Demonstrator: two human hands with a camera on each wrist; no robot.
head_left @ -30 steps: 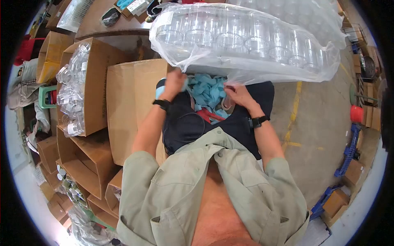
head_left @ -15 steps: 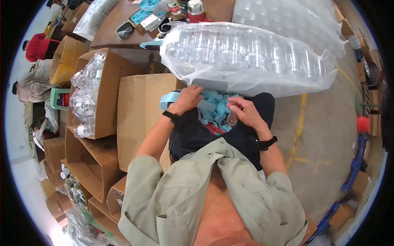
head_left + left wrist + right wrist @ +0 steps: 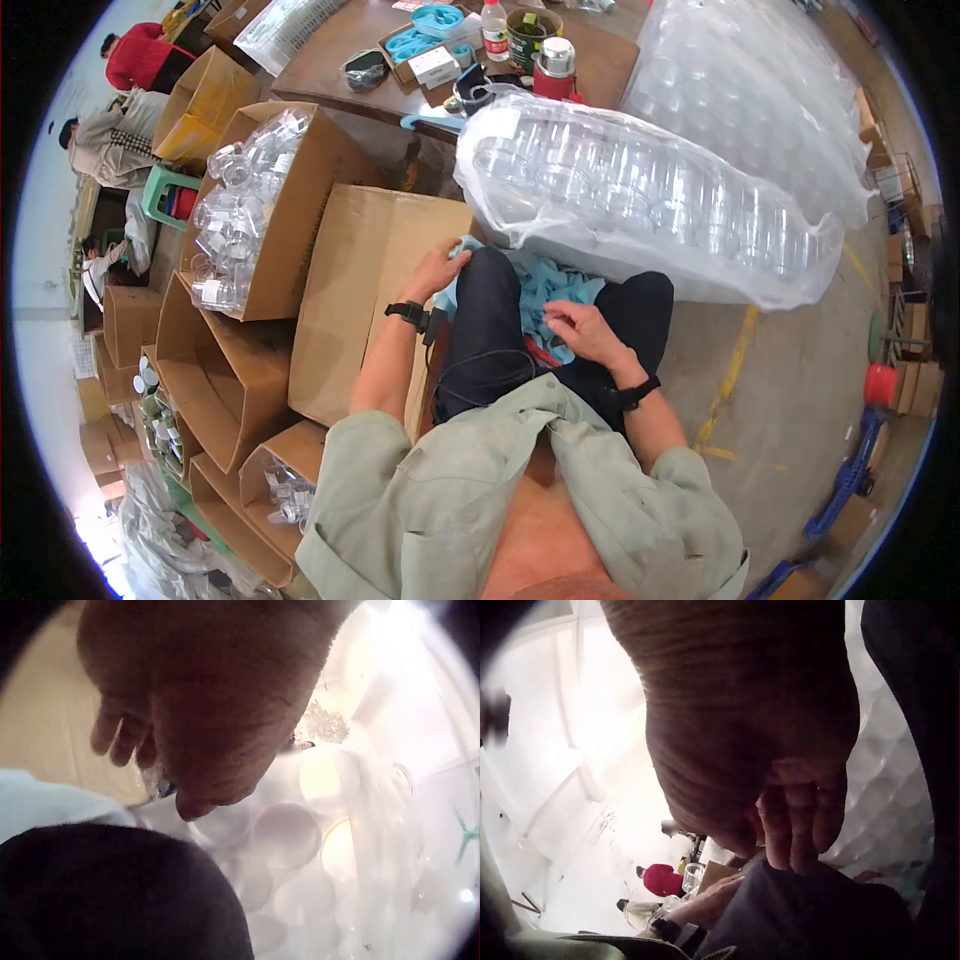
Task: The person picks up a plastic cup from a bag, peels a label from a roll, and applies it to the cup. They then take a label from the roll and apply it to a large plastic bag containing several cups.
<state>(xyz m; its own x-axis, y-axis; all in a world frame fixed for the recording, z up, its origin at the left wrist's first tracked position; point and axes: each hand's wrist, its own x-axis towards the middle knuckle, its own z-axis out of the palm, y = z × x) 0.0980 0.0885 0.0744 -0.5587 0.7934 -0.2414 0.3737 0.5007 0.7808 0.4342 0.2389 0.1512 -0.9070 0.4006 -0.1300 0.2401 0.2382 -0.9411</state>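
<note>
Light blue strips lie bunched between the person's thighs, with a bit of red beneath. The left hand is at the outer side of the left knee, its fingertips beside a light blue piece. Pale blue material also shows next to the knee in the left wrist view; whether the thumb and index finger pinch it cannot be told. Above the bunched strips hovers the right hand, fingers loosely bent. In the right wrist view, nothing is visible in the right hand's fingers.
Bagged clear jars stand beyond the knees. A flattened-looking cardboard box and a box of clear containers are at the left. Bottles and a blue-filled carton sit on a brown table. Two people are at the far left.
The left hand has moved away from the pile to the left knee's outer side. The right hand remains over the pile with its fingers bent. The head view has shifted, showing more table.
</note>
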